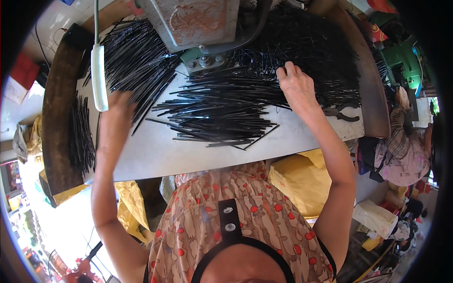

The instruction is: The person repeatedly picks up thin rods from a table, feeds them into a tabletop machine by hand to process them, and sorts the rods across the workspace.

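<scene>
My left hand [120, 108] is over the left side of the white worktable, at the lower end of a slanting pile of thin black strips [137, 61]. Motion smears its fingers, so its grip does not show. To the right, my right hand [298, 87] has its fingers curled together at the right end of the middle pile of black strips [217, 106], which lie mostly crosswise. Whatever those fingers hold is hidden. Beyond that hand spreads a dense, tangled heap of thin black pieces [311, 37]. A narrow bunch of black strips [82, 134] rests along the left edge.
A grey metal machine head [193, 21] hangs over the table's far middle, above a bolted base [204, 61]. A white lamp [99, 78] hangs at left. Dark-handled pliers [347, 116] lie at right. Raised brown boards [59, 118] edge the table; a yellow sack [302, 177] is below it.
</scene>
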`<state>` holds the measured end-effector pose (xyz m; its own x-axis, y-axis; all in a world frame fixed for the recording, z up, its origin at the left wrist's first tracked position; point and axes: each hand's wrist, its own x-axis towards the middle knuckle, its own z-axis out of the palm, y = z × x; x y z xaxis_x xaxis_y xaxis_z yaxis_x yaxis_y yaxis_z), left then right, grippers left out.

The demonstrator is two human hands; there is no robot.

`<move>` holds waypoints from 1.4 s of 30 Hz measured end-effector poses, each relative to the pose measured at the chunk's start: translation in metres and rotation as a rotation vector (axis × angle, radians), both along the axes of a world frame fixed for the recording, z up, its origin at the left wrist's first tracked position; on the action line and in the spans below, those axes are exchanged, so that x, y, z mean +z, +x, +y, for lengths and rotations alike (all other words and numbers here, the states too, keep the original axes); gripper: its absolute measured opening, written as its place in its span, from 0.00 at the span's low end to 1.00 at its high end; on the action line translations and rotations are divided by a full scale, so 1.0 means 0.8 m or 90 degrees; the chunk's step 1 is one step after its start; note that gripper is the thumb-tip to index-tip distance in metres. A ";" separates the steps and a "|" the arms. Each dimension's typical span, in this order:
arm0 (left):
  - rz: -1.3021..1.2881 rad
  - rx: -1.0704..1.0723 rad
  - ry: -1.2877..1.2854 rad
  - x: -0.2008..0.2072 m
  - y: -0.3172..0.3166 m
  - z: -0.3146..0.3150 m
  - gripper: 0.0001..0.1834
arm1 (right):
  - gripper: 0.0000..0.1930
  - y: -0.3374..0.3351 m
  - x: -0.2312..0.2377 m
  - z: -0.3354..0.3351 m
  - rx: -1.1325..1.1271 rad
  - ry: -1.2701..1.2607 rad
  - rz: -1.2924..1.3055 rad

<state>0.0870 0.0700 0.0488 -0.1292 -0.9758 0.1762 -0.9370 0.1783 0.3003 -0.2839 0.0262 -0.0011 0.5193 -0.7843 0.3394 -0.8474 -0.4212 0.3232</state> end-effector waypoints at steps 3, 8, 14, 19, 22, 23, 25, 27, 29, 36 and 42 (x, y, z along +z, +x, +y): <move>0.055 -0.223 -0.082 -0.019 -0.064 -0.006 0.04 | 0.06 0.008 0.008 0.004 -0.004 -0.005 0.014; 0.060 -0.280 -0.071 -0.058 -0.126 -0.016 0.03 | 0.05 0.010 0.035 0.024 -0.072 0.022 0.033; 0.103 -0.289 -0.047 -0.064 -0.122 -0.024 0.03 | 0.04 0.022 0.054 0.024 -0.113 0.216 -0.248; 0.292 -0.168 -0.051 -0.050 -0.122 -0.032 0.04 | 0.08 0.072 0.024 -0.007 0.014 0.601 -0.721; 0.231 -0.116 -0.119 -0.041 -0.115 -0.046 0.04 | 0.09 0.101 0.017 -0.022 0.020 0.699 -0.893; 0.216 -0.102 -0.148 -0.040 -0.113 -0.051 0.05 | 0.09 0.108 0.018 -0.024 0.023 0.697 -0.896; 0.216 -0.098 -0.153 -0.043 -0.112 -0.057 0.05 | 0.09 0.117 0.019 -0.028 -0.002 0.740 -0.965; 0.218 -0.093 -0.157 -0.046 -0.111 -0.062 0.06 | 0.09 0.124 0.016 -0.031 -0.001 0.721 -0.970; 0.243 -0.100 -0.133 -0.050 -0.114 -0.064 0.07 | 0.09 0.125 0.015 -0.033 0.021 0.713 -0.992; 0.302 -0.086 -0.103 -0.054 -0.115 -0.069 0.09 | 0.09 0.127 0.016 -0.034 0.045 0.683 -1.011; 0.333 -0.077 -0.078 -0.043 -0.118 -0.063 0.08 | 0.10 0.130 0.017 -0.037 0.033 0.707 -1.034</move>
<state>-0.0072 0.0199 0.0141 -0.1034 -0.9280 0.3580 -0.6397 0.3377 0.6905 -0.1798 -0.0032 0.0126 0.3028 -0.9467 -0.1099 -0.0034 0.1142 -0.9935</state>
